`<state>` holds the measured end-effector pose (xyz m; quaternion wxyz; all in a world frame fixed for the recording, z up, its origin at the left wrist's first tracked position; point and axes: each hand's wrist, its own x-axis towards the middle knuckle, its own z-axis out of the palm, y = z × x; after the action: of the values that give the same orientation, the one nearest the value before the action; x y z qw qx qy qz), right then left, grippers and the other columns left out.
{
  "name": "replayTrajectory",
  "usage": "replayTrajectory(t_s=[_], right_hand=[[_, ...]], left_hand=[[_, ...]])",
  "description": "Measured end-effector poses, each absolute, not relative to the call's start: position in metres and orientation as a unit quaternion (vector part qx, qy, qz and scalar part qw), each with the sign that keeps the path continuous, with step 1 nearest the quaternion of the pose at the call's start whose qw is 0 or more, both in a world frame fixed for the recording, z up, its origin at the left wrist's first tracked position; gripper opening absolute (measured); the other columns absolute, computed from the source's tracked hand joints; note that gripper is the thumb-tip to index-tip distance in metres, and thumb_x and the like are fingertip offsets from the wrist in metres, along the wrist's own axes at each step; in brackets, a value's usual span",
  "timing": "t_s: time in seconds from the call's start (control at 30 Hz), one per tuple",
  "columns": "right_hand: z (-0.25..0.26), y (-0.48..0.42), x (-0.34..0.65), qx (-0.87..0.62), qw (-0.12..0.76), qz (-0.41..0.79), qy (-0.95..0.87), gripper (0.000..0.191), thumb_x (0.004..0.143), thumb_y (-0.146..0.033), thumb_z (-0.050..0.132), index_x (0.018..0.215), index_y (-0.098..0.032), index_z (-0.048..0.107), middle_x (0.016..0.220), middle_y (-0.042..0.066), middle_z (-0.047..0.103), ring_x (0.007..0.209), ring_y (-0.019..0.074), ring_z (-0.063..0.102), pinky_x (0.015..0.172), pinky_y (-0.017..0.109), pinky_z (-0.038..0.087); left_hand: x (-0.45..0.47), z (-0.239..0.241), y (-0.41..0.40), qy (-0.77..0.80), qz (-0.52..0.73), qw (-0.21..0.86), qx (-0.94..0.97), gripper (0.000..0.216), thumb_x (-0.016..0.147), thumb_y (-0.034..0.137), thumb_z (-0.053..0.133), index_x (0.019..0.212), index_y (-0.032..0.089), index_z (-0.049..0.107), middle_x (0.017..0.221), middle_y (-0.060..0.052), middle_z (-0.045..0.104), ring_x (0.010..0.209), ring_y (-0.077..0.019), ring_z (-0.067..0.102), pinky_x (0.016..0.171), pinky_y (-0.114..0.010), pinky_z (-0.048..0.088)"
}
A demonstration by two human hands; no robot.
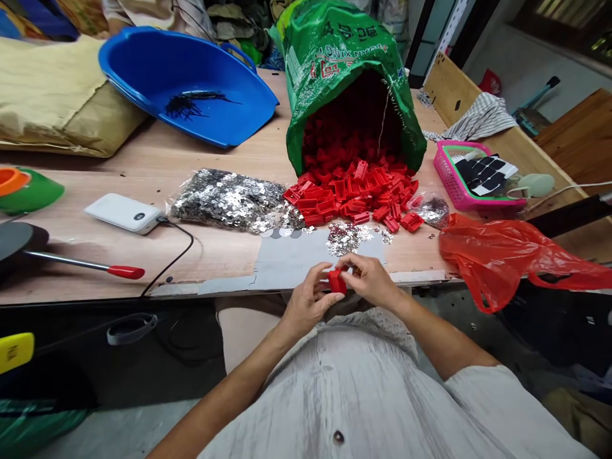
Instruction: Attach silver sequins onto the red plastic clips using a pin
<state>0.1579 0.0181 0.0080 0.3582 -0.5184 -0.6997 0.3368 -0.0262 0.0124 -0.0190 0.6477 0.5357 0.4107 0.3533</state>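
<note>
A small red plastic housing [337, 282] is held between my two hands just past the table's front edge. My left hand [310, 299] grips it from the left with thumb and fingers. On its other side, the fingers of my right hand [370, 278] close at its top right; whether they also pinch a small part is too fine to see. Small silvery metal pieces [345, 238] lie loose on a grey sheet [282, 261] in front of my hands. Behind them, a heap of similar red housings [354, 191] spills out of a green sack [344, 57].
A clear bag of metal pieces [229, 199], a white power bank [125, 213] with a black cable and a blue scoop-shaped basin [229, 121] stand left. To the right are a red plastic bag [511, 252] and a pink basket [452, 178]. A red-tipped lever [125, 272] juts in from the left.
</note>
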Motion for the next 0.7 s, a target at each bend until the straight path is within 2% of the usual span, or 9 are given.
replayTrajectory(t_s=[0.07, 0.17, 0.27, 0.37, 0.5, 0.7], right_hand=[[0.004, 0.011, 0.155, -0.526, 0.347, 0.357, -0.689, 0.011, 0.082, -0.019, 0.058, 0.091, -0.021, 0.064, 0.079, -0.003, 0.067, 0.065, 0.0108, 0.057, 0.062, 0.022, 0.043], [-0.007, 0.016, 0.181, -0.551, 0.339, 0.365, -0.67, 0.014, 0.086, -0.029, 0.06, 0.097, -0.022, 0.064, 0.085, -0.001, 0.069, 0.076, 0.0142, 0.063, 0.069, 0.024, 0.047], [-0.019, 0.034, 0.226, -0.65, 0.315, 0.233, -0.651, 0.017, 0.088, -0.027, 0.056, 0.1, -0.021, 0.066, 0.096, 0.005, 0.071, 0.086, 0.0196, 0.065, 0.079, 0.031, 0.048], [-0.029, 0.049, 0.263, -0.721, 0.254, 0.087, -0.638, 0.021, 0.089, -0.023, 0.054, 0.105, -0.018, 0.067, 0.107, 0.011, 0.069, 0.096, 0.0246, 0.063, 0.086, 0.037, 0.047], [-0.037, 0.057, 0.278, -0.737, 0.203, 0.041, -0.644, 0.022, 0.091, -0.025, 0.053, 0.107, -0.023, 0.067, 0.107, 0.009, 0.068, 0.095, 0.0234, 0.063, 0.083, 0.035, 0.048], [-0.036, 0.058, 0.276, -0.737, 0.194, 0.044, -0.646, 0.018, 0.093, -0.029, 0.052, 0.101, -0.024, 0.067, 0.101, 0.005, 0.069, 0.093, 0.0212, 0.063, 0.081, 0.032, 0.047]], left_hand=[[-0.023, -0.02, 0.012, 0.392, 0.337, 0.666, 0.538, 0.053, 0.076, 0.033, 0.075, 0.122, 0.022, 0.052, 0.099, -0.003, 0.068, 0.077, -0.0146, 0.067, 0.07, -0.028, 0.056], [-0.023, -0.021, 0.008, 0.388, 0.337, 0.702, 0.494, 0.04, 0.074, 0.029, 0.077, 0.107, 0.02, 0.057, 0.088, 0.0, 0.069, 0.074, -0.0124, 0.066, 0.072, -0.026, 0.054], [-0.028, -0.021, 0.005, 0.401, 0.344, 0.721, 0.448, 0.039, 0.069, 0.026, 0.081, 0.096, 0.019, 0.054, 0.09, 0.0, 0.072, 0.081, -0.0145, 0.068, 0.076, -0.026, 0.054], [-0.033, -0.022, 0.005, 0.409, 0.345, 0.725, 0.433, 0.041, 0.068, 0.026, 0.083, 0.093, 0.019, 0.052, 0.095, -0.003, 0.074, 0.085, -0.0161, 0.07, 0.079, -0.027, 0.053], [-0.034, -0.025, 0.005, 0.413, 0.349, 0.726, 0.425, 0.043, 0.066, 0.027, 0.084, 0.092, 0.019, 0.051, 0.092, -0.004, 0.076, 0.085, -0.0182, 0.072, 0.078, -0.028, 0.053], [-0.034, -0.028, 0.005, 0.416, 0.353, 0.726, 0.419, 0.044, 0.065, 0.027, 0.085, 0.091, 0.019, 0.05, 0.091, -0.004, 0.076, 0.085, -0.0181, 0.072, 0.079, -0.027, 0.053]])
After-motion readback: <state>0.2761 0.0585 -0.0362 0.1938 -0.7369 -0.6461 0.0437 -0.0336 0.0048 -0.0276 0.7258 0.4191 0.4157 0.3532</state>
